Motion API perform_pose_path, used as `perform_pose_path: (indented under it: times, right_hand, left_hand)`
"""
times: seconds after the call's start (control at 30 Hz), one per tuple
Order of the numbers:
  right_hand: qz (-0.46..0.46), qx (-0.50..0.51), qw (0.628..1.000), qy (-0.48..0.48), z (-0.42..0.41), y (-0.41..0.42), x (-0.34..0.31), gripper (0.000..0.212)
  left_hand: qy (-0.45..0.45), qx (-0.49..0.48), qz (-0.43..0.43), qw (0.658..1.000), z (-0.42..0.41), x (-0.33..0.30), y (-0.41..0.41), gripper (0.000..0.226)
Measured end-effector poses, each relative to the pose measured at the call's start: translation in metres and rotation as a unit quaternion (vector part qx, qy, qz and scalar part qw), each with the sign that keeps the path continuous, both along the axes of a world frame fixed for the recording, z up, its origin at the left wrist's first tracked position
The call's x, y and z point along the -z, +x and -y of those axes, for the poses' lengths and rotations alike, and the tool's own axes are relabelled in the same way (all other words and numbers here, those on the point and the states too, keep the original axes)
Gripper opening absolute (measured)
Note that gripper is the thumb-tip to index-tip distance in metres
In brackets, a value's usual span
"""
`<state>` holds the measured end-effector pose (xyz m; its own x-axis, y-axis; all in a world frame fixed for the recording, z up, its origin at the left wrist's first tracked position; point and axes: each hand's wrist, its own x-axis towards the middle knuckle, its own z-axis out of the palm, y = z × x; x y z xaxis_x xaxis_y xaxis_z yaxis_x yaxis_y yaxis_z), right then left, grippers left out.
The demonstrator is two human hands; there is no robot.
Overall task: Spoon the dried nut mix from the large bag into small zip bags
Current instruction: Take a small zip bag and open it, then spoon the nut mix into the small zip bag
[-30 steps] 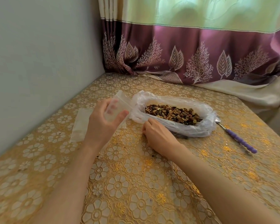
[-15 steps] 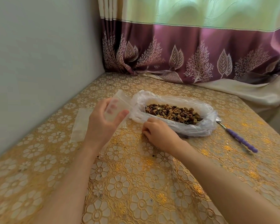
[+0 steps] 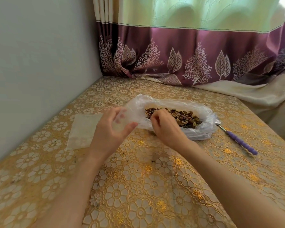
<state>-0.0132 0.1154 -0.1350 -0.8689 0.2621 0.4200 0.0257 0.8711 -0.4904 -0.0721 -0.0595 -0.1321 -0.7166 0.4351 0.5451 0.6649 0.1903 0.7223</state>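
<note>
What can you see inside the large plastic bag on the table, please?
The large plastic bag lies open, holding dried nut mix, brown with some dark red and greenish pieces. The right hand covers its near-left part, and the crumpled plastic hides how deep the mix goes.

cam: I get one wide head view | aim: forward and down over table (image 3: pixel 138 195) | range: near, forearms fill foreground | far edge: wall (image 3: pixel 39 63), curtain (image 3: pixel 187 51)

Large bag (image 3: pixel 174 119) sits mid-table with both hands at its near-left rim, spoon (image 3: pixel 237 139) just right of it, flat zip bags (image 3: pixel 83 130) left, wall beyond those, curtain (image 3: pixel 187 63) behind; tablecloth (image 3: pixel 138 195) nearer than the bag lies bare between the forearms.
</note>
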Motion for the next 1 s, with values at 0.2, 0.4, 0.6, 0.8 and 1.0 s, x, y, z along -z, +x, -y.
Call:
perform_pose_path:
  times: [0.2, 0.4, 0.6, 0.8, 1.0]
  right_hand:
    - [-0.023, 0.087, 0.993, -0.075, -0.048, 0.001, -0.02, 0.004]
    - [-0.019, 0.113, 0.993, -0.023, -0.067, 0.01, -0.023, 0.009]
    - [-0.041, 0.109, 0.993, -0.02, -0.073, 0.033, -0.026, 0.018]
    - [-0.036, 0.263, 0.964, -0.024, -0.111, 0.087, -0.013, 0.017]
    - [0.12, 0.399, 0.909, 0.021, -0.137, 0.135, 0.006, 0.041]
  left_hand:
    - [-0.01, 0.039, 0.023, 0.999, -0.01, 0.004, 0.009, 0.049]
    - [-0.011, 0.054, 0.036, 0.998, -0.015, 0.007, 0.016, 0.05]
    - [-0.003, 0.052, 0.054, 0.997, -0.021, 0.009, 0.022, 0.068]
    - [-0.003, 0.073, 0.092, 0.993, -0.035, 0.007, 0.031, 0.059]
    - [0.0, 0.079, 0.092, 0.993, -0.051, 0.003, 0.032, 0.049]
